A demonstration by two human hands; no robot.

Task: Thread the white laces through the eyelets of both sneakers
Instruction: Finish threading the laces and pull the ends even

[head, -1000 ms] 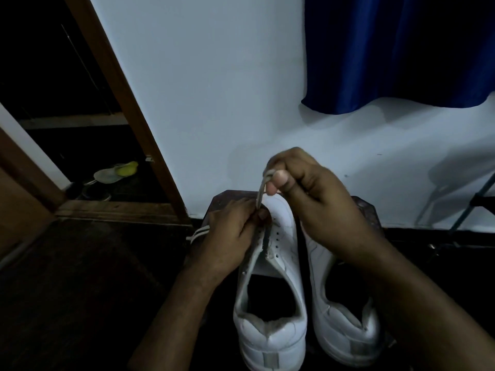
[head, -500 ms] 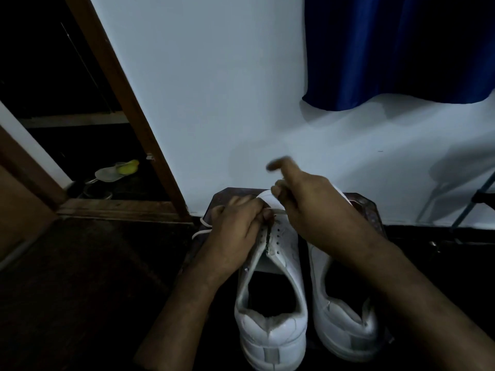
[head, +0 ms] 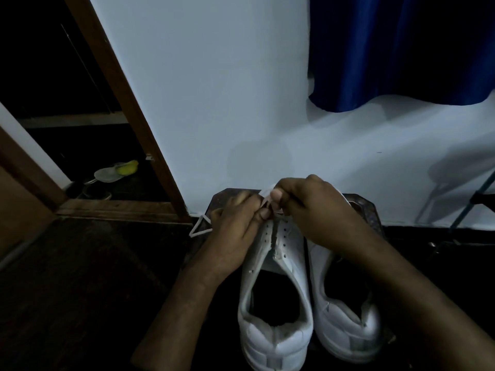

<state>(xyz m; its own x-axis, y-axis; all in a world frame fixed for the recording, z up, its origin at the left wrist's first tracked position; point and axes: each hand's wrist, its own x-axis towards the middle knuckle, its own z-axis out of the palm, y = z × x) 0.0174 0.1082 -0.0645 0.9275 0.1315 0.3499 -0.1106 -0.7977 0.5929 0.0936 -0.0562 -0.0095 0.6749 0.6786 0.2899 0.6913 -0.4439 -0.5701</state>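
Observation:
Two white sneakers stand side by side on a dark stool, heels toward me: the left sneaker and the right sneaker. My left hand lies over the left side of the left sneaker's toe end, thumb and fingers pinching the white lace at the front eyelets. My right hand pinches the same lace just above, thumb tip showing. A loop of white lace hangs out to the left of my left hand. The rows of eyelets behind my fingers are bare.
The stool sits against a white wall. A wooden door frame slants at the left, with a dark room and a yellow-and-white object beyond. A blue curtain hangs at the upper right. A metal stand is at the far right.
My right hand, raised with the lace a second ago, has come down and closed on the lace next to my left thumb. My left hand stays at the front eyelets.

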